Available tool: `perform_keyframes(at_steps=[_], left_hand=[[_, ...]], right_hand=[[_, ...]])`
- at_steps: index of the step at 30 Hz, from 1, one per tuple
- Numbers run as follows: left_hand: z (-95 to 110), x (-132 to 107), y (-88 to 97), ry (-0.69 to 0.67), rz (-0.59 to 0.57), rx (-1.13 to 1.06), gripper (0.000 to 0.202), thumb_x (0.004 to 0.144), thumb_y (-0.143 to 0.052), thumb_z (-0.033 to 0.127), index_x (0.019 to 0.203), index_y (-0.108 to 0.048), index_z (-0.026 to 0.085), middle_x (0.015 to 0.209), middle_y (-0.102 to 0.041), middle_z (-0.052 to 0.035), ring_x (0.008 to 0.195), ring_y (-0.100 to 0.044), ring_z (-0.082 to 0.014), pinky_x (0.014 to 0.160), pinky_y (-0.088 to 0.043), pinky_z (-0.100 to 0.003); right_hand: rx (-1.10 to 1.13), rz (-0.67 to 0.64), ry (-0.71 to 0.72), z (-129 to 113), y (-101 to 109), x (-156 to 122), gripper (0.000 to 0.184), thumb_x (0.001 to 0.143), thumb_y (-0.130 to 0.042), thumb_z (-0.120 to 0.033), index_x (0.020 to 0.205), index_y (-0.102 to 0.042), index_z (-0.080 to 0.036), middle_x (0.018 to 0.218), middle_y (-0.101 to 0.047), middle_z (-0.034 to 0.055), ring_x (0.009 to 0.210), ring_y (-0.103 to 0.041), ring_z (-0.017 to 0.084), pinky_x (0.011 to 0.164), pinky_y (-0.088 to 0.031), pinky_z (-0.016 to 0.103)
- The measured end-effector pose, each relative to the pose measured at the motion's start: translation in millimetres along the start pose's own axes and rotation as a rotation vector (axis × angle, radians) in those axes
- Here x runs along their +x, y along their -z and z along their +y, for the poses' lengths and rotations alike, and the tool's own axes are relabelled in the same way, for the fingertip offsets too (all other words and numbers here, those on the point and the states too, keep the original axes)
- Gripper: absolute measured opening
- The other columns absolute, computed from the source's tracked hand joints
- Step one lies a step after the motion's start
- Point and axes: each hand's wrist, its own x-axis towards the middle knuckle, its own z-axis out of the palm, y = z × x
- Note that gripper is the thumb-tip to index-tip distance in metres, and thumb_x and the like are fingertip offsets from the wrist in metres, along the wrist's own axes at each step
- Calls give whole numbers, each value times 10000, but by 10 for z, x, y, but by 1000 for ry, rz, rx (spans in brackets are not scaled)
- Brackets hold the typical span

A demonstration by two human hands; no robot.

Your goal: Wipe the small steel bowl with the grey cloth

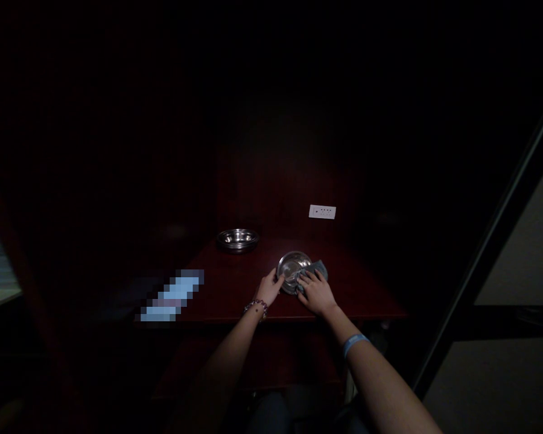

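Note:
A shiny metal bowl [292, 265] is tilted towards me above the dark red desk, near its front edge. My left hand [269, 287] grips the bowl's left rim, thumb on the inside. My right hand [317, 292] presses a grey-blue cloth [319, 269] against the bowl's right side and inner surface. The fingers lie over the cloth, which hides that part of the rim. Further back on the left, a stack of similar metal bowls [238, 239] rests on the desk, apart from both hands.
The dark red desk [235, 277] ends in a front edge just below my hands. A white socket plate [322, 212] is on the back wall. A blurred, bright rectangular patch [172, 295] shows at the desk's left. A lower shelf or drawer [280, 355] is under the desktop.

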Motion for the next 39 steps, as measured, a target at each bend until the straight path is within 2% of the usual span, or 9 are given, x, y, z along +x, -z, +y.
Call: perform_keyframes(at_steps=[6, 14, 18, 25, 28, 32, 35, 39], left_hand=[[27, -13, 5, 19, 7, 53, 468, 810, -470, 560, 1040, -601, 174, 643, -637, -2, 492, -547, -120, 536, -419, -233], [96, -61, 38, 9, -22, 220, 529, 761, -544, 577, 1167, -550, 238, 866, -692, -34, 743, -635, -178, 629, -431, -244], [83, -50, 41, 22, -27, 243, 555, 762, -553, 564, 1200, -516, 225, 794, -684, -33, 696, -635, -180, 606, -413, -241], [-11, -7, 20, 20, -14, 202, 440, 793, -539, 504, 1109, -570, 200, 639, -632, -7, 564, -582, -151, 542, -370, -227], [-56, 13, 5, 5, 1, 189, 357, 801, -547, 417, 1078, -592, 197, 623, -614, 3, 558, -561, -138, 547, -363, -220], [-97, 31, -9, 5, 11, 205, 307, 790, -558, 348, 1039, -616, 178, 634, -613, -2, 563, -543, -133, 552, -361, -219], [-96, 31, -6, 8, 9, 233, 298, 785, -559, 334, 1025, -628, 172, 651, -619, -9, 567, -538, -133, 550, -356, -219], [-61, 13, 17, 12, -4, 250, 331, 789, -549, 365, 1058, -628, 189, 670, -625, -9, 579, -544, -138, 547, -353, -221]], right_hand=[[62, -43, -54, -103, -22, 22, 438, 907, -382, -370, 1281, -520, -188, 1307, -548, 85, 1271, -408, 230, 1077, -230, 433], [120, -108, -162, -311, -19, 64, 483, 926, -317, -431, 1301, -495, -183, 1328, -530, 76, 1243, -455, 208, 1044, -311, 354], [133, -122, -154, -346, -67, 73, 554, 917, -325, -464, 1352, -439, -141, 1364, -489, 98, 1278, -419, 225, 1054, -310, 357], [181, -97, -91, -293, -103, 64, 593, 911, -349, -490, 1384, -390, -134, 1376, -474, 100, 1276, -426, 226, 1046, -340, 362], [185, -100, -19, -228, -84, 37, 600, 919, -341, -488, 1400, -363, -131, 1386, -460, 99, 1287, -411, 210, 1068, -310, 358], [145, -71, 24, -144, -51, 0, 541, 948, -263, -472, 1394, -382, -189, 1361, -494, 62, 1288, -409, 196, 1129, -165, 418], [89, -47, 19, -82, -37, -10, 513, 950, -268, -469, 1365, -428, -214, 1327, -532, 47, 1284, -414, 198, 1143, -82, 441], [23, -6, 15, 14, -36, -6, 494, 937, -321, -451, 1345, -459, -210, 1318, -539, 49, 1301, -386, 207, 1149, -51, 452]])
